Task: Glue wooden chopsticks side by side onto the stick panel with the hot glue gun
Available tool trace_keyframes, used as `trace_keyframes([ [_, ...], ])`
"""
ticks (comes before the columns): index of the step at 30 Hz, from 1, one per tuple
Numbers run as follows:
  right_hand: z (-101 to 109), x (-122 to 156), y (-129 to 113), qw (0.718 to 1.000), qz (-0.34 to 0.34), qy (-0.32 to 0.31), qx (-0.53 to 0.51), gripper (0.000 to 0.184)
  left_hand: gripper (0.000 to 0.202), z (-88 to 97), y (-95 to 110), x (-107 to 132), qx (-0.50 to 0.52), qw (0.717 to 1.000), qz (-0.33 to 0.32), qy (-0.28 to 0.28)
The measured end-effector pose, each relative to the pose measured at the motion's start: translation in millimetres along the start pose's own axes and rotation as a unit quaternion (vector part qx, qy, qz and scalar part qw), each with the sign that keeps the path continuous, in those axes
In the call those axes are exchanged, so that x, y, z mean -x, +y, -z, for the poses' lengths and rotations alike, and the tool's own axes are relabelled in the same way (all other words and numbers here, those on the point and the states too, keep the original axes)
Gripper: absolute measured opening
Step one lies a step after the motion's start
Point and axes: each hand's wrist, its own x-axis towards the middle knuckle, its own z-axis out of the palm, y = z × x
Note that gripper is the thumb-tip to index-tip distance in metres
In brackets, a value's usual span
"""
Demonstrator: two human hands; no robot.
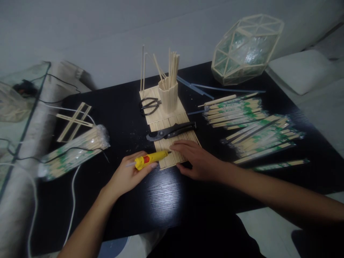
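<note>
My left hand (125, 175) is closed around a yellow hot glue gun (152, 159), with a whitish glue stick poking out of its rear. The nozzle points right, over a flat mat of joined wooden sticks (172, 154). My right hand (197, 161) lies at the mat's right edge, thumb apart from the stretched fingers, fingertips close to the nozzle. Across the mat rests a black cutting tool like pruning shears (170, 132). Behind it, a cup built of sticks (168, 96) stands on a wooden base (154, 116) and holds several loose sticks.
Black-handled scissors (149, 106) lie beside the cup. Wrapped chopstick packs (239, 113) spread on the right; a plastic-wrapped bundle (77, 152) and crossed sticks (75, 122) lie left. A faceted frame (247, 50) stands at the back right. Cables (73, 190) run along the left.
</note>
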Motion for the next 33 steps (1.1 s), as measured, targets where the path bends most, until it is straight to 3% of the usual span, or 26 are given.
trace_keyframes([
  [10, -0.3, -0.8, 0.0, 1.000, 0.000, 0.000, 0.000, 0.058, 0.022, 8.7, 6.4, -0.3, 0.077, 0.994, 0.025, -0.074],
  [16, -1.5, -0.5, 0.4, 1.000, 0.016, 0.008, 0.009, 0.059, 0.023, 9.6, -5.3, 3.0, 0.191, 0.972, 0.135, 0.001],
  [21, -5.8, 0.0, 3.7, 1.000, 0.018, 0.016, 0.011, 0.057, 0.040, 3.2, -10.4, -2.0, 0.249, 0.939, 0.228, 0.061],
  [24, -7.9, 0.9, 6.3, 0.999, 0.034, 0.025, 0.019, 0.046, 0.044, -4.7, -4.9, -9.0, 0.273, 0.933, 0.218, 0.092],
  [33, -7.7, -1.0, 6.9, 0.999, 0.041, 0.026, 0.017, 0.028, 0.040, -30.8, 8.6, -27.8, 0.260, 0.945, 0.175, 0.090],
])
